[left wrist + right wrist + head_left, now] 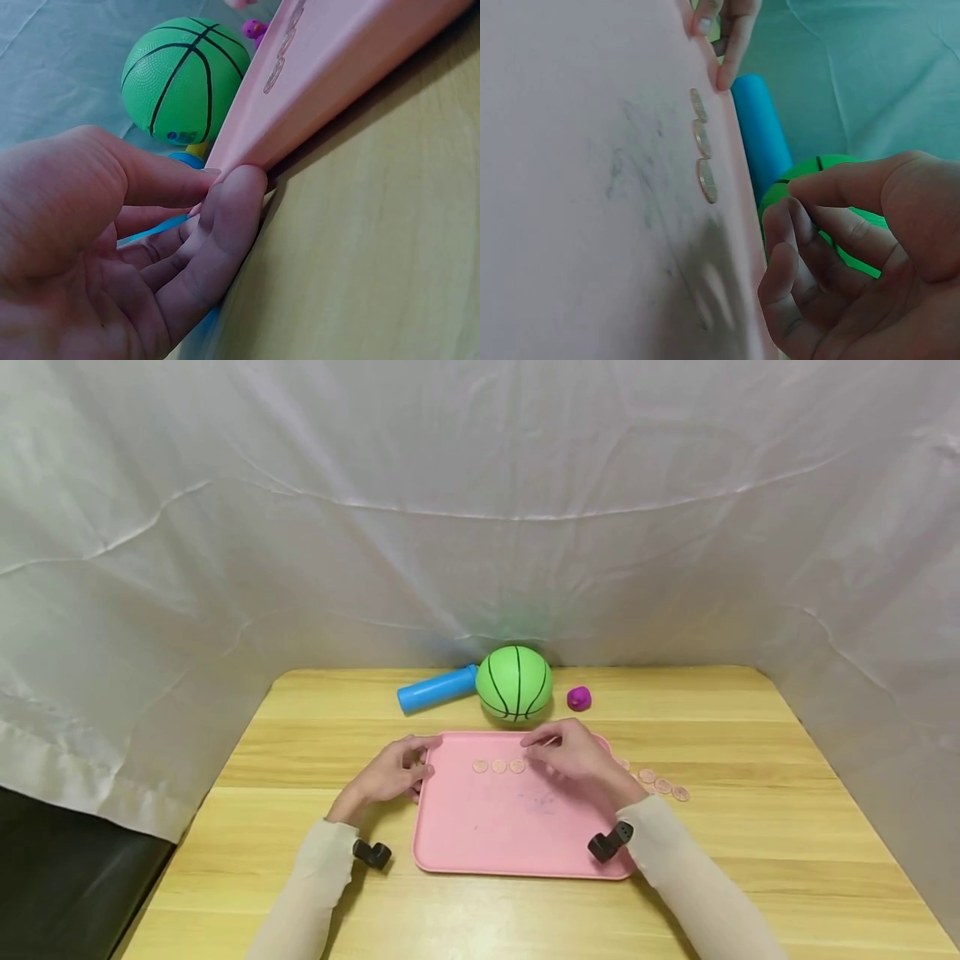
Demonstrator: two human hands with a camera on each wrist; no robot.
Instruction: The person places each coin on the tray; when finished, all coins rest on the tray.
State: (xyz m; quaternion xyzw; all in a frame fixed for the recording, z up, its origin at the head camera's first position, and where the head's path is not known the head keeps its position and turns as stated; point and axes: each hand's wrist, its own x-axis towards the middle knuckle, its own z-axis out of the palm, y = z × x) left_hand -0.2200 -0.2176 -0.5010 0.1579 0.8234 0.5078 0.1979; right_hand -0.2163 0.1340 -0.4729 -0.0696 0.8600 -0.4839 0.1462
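Note:
My left hand [142,232] pinches the left rim of a pink tray [465,843] near its far corner, thumb above and fingers below. Three copper-coloured coins [498,767] lie in a row on the tray, near its far edge. Over the tray, just right of this row, is my right hand [572,750]. Its thumb and fingertips [780,217] meet in a pinch above the surface, casting a shadow on the tray. I cannot tell whether a coin sits between them. More coins [662,786] lie on the table beyond the tray's right side, one partly hidden by the right arm.
Behind the tray stand a green ball [514,683] with black lines and a blue cylinder [437,689] lying on its side. A small purple rubber duck [579,697] is to the ball's right. Pale cloth [480,568] encloses the wooden table's [750,860] back and sides.

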